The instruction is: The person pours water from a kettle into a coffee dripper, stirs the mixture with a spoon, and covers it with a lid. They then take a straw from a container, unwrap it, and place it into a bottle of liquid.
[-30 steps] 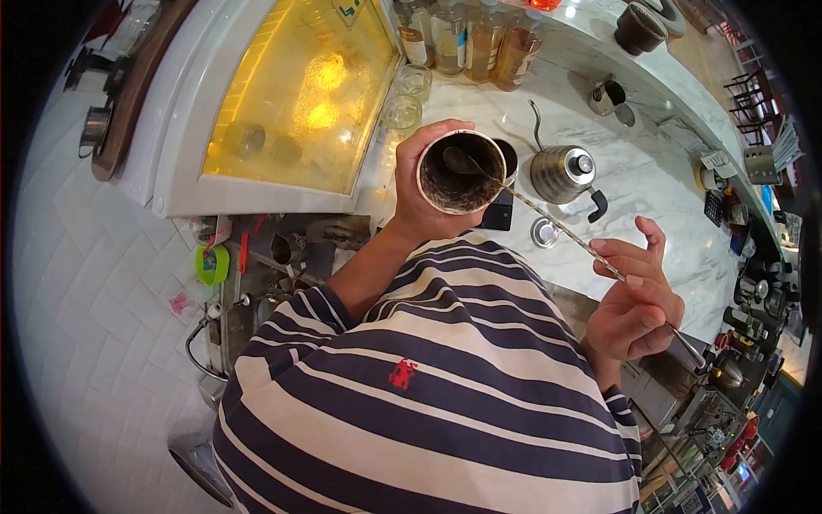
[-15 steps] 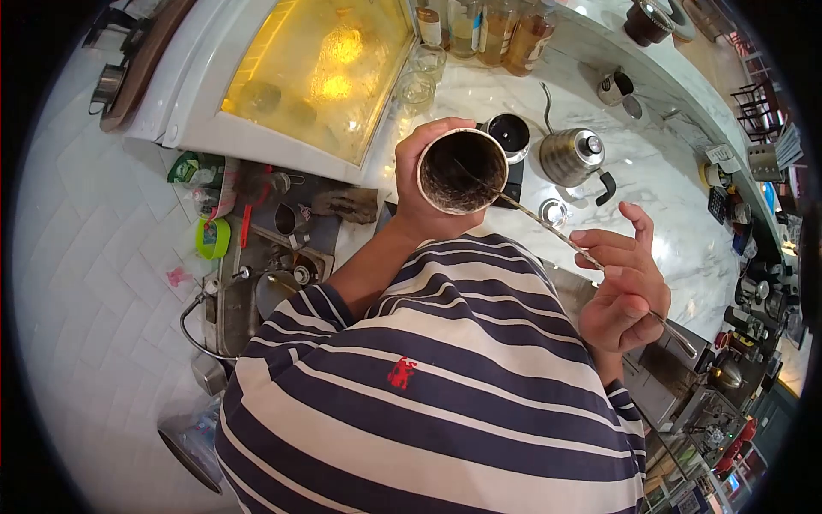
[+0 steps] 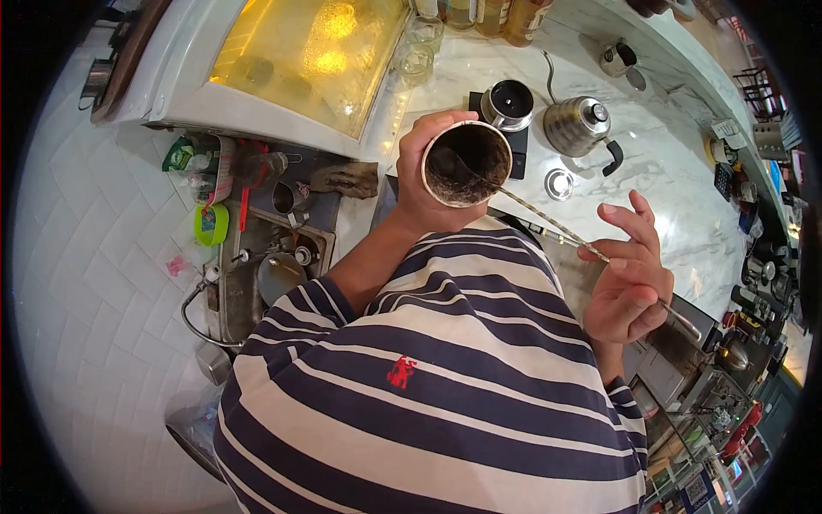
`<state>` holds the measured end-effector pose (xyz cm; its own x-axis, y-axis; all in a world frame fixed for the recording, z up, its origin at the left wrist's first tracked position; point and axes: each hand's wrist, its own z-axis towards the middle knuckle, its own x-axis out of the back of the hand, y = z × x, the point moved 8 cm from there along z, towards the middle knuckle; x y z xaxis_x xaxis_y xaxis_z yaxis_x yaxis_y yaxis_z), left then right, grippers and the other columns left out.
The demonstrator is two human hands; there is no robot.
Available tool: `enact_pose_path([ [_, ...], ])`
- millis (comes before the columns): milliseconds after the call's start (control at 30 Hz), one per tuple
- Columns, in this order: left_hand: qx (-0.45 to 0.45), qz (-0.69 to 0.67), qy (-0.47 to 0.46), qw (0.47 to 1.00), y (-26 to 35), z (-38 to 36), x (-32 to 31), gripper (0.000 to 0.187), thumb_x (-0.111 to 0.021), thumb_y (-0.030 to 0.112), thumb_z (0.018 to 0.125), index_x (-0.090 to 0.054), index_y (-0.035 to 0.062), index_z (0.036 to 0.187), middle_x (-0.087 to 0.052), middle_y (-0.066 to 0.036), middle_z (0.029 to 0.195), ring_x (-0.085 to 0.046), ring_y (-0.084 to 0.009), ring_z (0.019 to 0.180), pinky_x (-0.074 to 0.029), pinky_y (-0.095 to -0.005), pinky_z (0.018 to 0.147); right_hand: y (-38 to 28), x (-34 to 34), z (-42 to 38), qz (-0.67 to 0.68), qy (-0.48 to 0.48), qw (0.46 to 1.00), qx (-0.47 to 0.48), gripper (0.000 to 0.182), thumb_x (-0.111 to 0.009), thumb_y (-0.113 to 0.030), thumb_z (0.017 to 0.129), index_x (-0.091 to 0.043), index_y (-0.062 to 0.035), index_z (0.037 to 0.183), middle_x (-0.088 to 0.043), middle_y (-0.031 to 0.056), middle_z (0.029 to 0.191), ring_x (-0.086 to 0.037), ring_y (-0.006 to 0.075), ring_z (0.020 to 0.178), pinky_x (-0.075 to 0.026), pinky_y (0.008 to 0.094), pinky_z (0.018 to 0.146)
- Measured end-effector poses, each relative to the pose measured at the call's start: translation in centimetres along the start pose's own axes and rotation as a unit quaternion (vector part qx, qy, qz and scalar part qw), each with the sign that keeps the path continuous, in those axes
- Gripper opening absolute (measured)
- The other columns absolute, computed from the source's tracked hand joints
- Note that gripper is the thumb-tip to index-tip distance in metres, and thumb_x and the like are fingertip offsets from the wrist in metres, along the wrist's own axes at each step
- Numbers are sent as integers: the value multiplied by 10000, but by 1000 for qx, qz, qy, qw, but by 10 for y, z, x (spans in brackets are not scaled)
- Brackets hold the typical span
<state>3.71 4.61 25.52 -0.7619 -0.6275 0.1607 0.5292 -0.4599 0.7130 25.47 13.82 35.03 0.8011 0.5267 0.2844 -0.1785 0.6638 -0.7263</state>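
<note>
My left hand (image 3: 413, 184) is wrapped around a pale-rimmed cup (image 3: 479, 154), tilted so that its open mouth faces me. Dark, grainy residue coats the inside wall. Between the fingers of my right hand (image 3: 629, 287) runs a thin bar spoon (image 3: 548, 218) with a twisted shaft. Its far end reaches into the cup, and the shaft crosses the rim at the lower right. Some of my right fingers are stretched out, away from the shaft. What the spoon's tip touches inside is too dark to tell.
Behind the cup, a round silver-and-black vessel (image 3: 510, 103) stands on a black scale (image 3: 519, 150). A gooseneck kettle (image 3: 575, 127) and a small round metal-rimmed piece (image 3: 559, 184) are on the marble counter (image 3: 676, 206). At left are a sink (image 3: 229, 295) and a lit glass-fronted cabinet (image 3: 308, 64).
The spoon's end has shifted inside the cup. Both hands keep their holds. My view has moved slightly, so the counter items appear in somewhat different places.
</note>
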Motion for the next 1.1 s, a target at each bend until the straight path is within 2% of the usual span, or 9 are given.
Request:
enact_pose_path([
  [100, -16, 30, -5, 999, 2, -2, 1, 976, -870, -6, 679, -279, 35, 1455, -516, -261, 1375, -594, -313, 1248, -524, -398, 1055, 10, 1, -9, 31, 40, 998, -30, 441, -309, -433, 1144, -555, -97, 1001, -739, 147, 795, -716, 408, 1082, -316, 673, 1137],
  [367, 16, 41, -42, 998, -4, -9, -6, 955, -881, -23, 659, -328, 27, 1437, -530, -250, 1369, -605, -306, 1236, -535, -385, 1041, 44, 10, -38, 96, 104, 982, -124, 403, -295, -364, 1158, -553, -76, 1042, -718, 187, 793, -672, 424, 1152, -335, 654, 1159],
  [467, 37, 48, -47, 997, -12, -14, -7, 940, -882, -31, 660, -344, 21, 1429, -539, -243, 1362, -614, -302, 1222, -538, -382, 1036, 59, 13, -49, 134, 137, 970, -152, 387, -298, -341, 1161, -542, -64, 1046, -734, 199, 831, -680, 434, 1135, -355, 612, 1141],
  [567, 56, 50, -46, 996, -19, -18, -8, 929, -886, -33, 673, -352, 16, 1432, -554, -217, 1355, -626, -281, 1208, -533, -380, 1038, 77, 16, -64, 194, 178, 943, -203, 373, -311, -315, 1162, -540, -43, 1050, -729, 227, 871, -685, 433, 1112, -471, 540, 1049],
  [600, 64, 50, -49, 996, -21, -19, -8, 930, -888, -31, 675, -353, 18, 1434, -556, -211, 1354, -626, -276, 1210, -530, -380, 1041, 81, 16, -65, 205, 177, 941, -204, 377, -326, -311, 1161, -539, -25, 1037, -715, 246, 920, -692, 422, 1090, -548, 460, 929],
  [700, 93, 44, -46, 994, -31, -22, -10, 934, -891, -20, 680, -355, 23, 1444, -563, -194, 1351, -625, -264, 1218, -522, -381, 1047, 95, 18, -74, 209, 219, 920, -249, 388, -331, -314, 1160, -543, -19, 1023, -706, 241, 942, -697, 413, 1078, -567, 432, 876],
  [800, 129, 41, -43, 990, -41, -25, -11, 931, -887, -10, 691, -354, 24, 1455, -569, -187, 1348, -625, -261, 1225, -519, -385, 1049, 106, 23, -80, 212, 237, 913, -257, 388, -341, -311, 1159, -545, -12, 1017, -701, 237, 958, -702, 411, 1056, -562, 433, 884],
  [967, 211, 3, -10, 977, -63, -32, -6, 888, -857, 39, 754, -344, 22, 1479, -585, -179, 1334, -630, -246, 1221, -515, -382, 1051, 101, 41, -66, 202, 261, 919, -218, 367, -343, -301, 1159, -551, -29, 1026, -706, 231, 947, -708, 405, 1037, -550, 451, 922],
  [1100, 239, 53, 11, 970, -73, -40, 5, 892, -851, 53, 762, -337, 31, 1491, -572, -167, 1325, -628, -247, 1219, -507, -381, 1056, 108, 62, -55, 148, 287, 925, -200, 356, -339, -299, 1160, -550, -38, 1044, -719, 248, 985, -713, 389, 1028, -533, 470, 950],
])
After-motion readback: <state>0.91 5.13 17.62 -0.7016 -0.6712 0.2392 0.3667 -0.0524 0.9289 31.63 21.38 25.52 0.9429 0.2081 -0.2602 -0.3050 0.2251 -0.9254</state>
